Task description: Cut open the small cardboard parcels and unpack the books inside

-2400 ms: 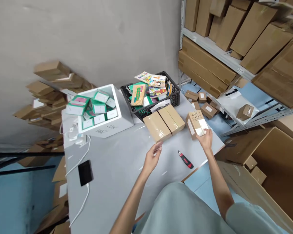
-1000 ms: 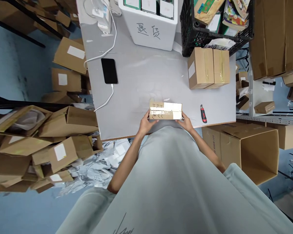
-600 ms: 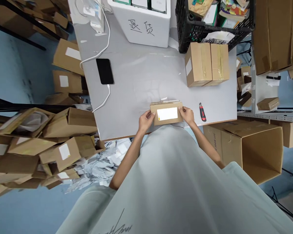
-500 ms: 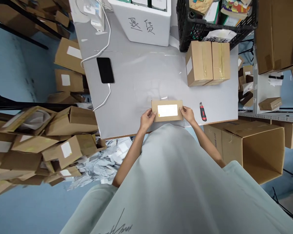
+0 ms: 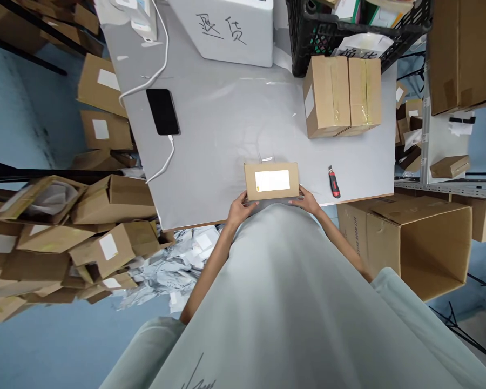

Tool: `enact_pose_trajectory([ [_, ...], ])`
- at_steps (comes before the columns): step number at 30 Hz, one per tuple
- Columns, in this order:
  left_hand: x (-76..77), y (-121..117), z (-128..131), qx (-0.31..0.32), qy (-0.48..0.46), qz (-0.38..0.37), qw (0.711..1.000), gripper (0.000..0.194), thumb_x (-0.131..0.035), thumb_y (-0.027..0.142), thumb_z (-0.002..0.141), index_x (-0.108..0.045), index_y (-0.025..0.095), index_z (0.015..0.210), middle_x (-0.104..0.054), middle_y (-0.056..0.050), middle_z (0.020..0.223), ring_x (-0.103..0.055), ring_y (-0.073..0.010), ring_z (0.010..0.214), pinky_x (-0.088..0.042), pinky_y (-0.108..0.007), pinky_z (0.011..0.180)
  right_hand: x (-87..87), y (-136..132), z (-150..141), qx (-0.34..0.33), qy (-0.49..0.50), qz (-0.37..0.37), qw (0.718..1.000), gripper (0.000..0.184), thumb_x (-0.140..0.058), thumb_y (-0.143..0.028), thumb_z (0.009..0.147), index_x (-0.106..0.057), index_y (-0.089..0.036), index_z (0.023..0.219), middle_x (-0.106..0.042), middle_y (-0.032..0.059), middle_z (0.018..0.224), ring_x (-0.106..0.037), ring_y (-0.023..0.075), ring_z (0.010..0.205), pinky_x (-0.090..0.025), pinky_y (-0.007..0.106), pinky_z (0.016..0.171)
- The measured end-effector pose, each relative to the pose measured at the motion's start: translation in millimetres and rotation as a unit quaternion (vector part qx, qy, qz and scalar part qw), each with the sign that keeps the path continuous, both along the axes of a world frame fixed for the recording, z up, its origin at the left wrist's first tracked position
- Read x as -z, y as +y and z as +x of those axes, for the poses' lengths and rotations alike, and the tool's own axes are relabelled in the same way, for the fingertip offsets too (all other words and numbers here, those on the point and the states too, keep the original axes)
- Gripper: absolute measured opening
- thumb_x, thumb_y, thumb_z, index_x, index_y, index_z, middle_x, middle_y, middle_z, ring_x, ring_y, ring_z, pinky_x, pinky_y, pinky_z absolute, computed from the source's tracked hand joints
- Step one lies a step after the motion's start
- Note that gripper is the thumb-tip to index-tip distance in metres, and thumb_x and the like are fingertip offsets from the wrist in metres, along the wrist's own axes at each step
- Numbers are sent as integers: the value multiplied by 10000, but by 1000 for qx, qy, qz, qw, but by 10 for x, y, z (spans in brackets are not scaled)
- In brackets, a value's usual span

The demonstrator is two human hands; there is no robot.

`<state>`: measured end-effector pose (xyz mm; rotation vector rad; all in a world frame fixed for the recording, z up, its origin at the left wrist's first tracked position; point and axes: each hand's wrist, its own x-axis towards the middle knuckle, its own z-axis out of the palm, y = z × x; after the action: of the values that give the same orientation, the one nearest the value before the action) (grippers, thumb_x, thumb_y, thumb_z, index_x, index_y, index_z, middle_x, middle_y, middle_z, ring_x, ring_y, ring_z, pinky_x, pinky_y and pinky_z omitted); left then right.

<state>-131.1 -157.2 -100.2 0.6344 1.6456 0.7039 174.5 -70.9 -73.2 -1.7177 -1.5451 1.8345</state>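
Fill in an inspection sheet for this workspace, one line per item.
Surface: grey table, glossy patches and pale marks.
Job's things: labelled box at the near edge, label facing up toward the camera.
Clutter: two taped boxes side by side, cutter, phone, foam box, black crate.
Hands: left hand and right hand at the labelled box's near corners; firmness of grip cannot be told.
Cables: phone cable runs to the left edge; another white cable curves there from beside the power strip.
Surroundings: cartons and crumpled bags left, open carton and shelving right.
Spills: nothing seen.
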Motion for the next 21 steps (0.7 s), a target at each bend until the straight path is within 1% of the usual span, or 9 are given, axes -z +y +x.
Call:
enact_pose_trajectory([
  [3, -121, 62, -10, 2, 26, 4, 1000, 719, -835, 397, 770, -737, 164, 1444, -791, -119, 1420, -762, -329, 1287, -587, -474, 1167, -30, 44, -28, -5, -59, 45, 997, 715, -868, -485, 854, -696, -234, 1501, -805, 84, 1353, -753, 305, 1195, -612, 481, 1098],
  [6, -322, 146, -66, -16, 73, 13, 997, 626, -833, 464, 811, -805, 153, 1354, -846, -106, 1286, -796, -335, 1219, -596, -466, 1149, -198, 159, -48, -15, -109, 112, 988, 502, -762, -588, 963, -783, -252, 1336, -827, 80, 1200, -764, 283, 1040, -623, 428, 1007],
  [7, -393, 180, -89, -22, 94, 21, 995, 584, -827, 489, 830, -828, 159, 1311, -860, -96, 1241, -804, -338, 1198, -600, -465, 1140, -276, 207, -56, -23, -121, 140, 982, 470, -709, -630, 999, -806, -246, 1252, -820, 84, 1139, -757, 271, 996, -615, 402, 979],
  [9, -520, 255, -128, -26, 145, 44, 988, 490, -806, 525, 869, -868, 183, 1215, -875, -75, 1171, -815, -344, 1159, -607, -464, 1120, -436, 306, -80, -39, -144, 192, 970, 512, -600, -693, 1056, -815, -229, 1050, -781, 84, 1010, -729, 244, 912, -579, 350, 917],
  [11, -606, 330, -150, -29, 188, 61, 980, 434, -800, 542, 887, -890, 197, 1134, -880, -69, 1134, -817, -356, 1137, -615, -465, 1094, -556, 390, -115, -56, -170, 222, 959, 592, -534, -722, 1084, -763, -224, 862, -722, 71, 894, -687, 221, 832, -528, 316, 844],
  [12, -629, 364, -154, -32, 202, 64, 977, 421, -800, 547, 891, -896, 197, 1105, -881, -72, 1121, -816, -363, 1131, -619, -465, 1078, -590, 421, -134, -62, -181, 227, 955, 618, -519, -725, 1092, -727, -226, 794, -695, 65, 854, -666, 213, 799, -501, 308, 812],
  [14, -637, 415, -150, -34, 215, 59, 974, 400, -803, 541, 892, -900, 195, 1066, -882, -83, 1097, -814, -371, 1120, -623, -461, 1050, -600, 458, -167, -73, -200, 219, 952, 652, -509, -727, 1099, -661, -231, 703, -660, 56, 801, -631, 202, 751, -455, 304, 768],
  [17, -588, 443, -128, -24, 218, 40, 975, 347, -811, 506, 890, -898, 202, 1033, -881, -91, 1088, -818, -361, 1089, -616, -448, 1032, -519, 462, -183, -84, -217, 193, 953, 681, -513, -738, 1093, -615, -236, 644, -644, 55, 769, -608, 198, 725, -417, 305, 744],
  [21, -509, 440, -109, -9, 220, 37, 975, 353, -791, 509, 910, -883, 207, 1068, -877, -92, 1074, -819, -331, 1053, -602, -425, 1014, -401, 453, -156, -74, -213, 184, 957, 698, -510, -753, 1085, -640, -230, 642, -668, 63, 786, -590, 192, 719, -401, 307, 722],
])
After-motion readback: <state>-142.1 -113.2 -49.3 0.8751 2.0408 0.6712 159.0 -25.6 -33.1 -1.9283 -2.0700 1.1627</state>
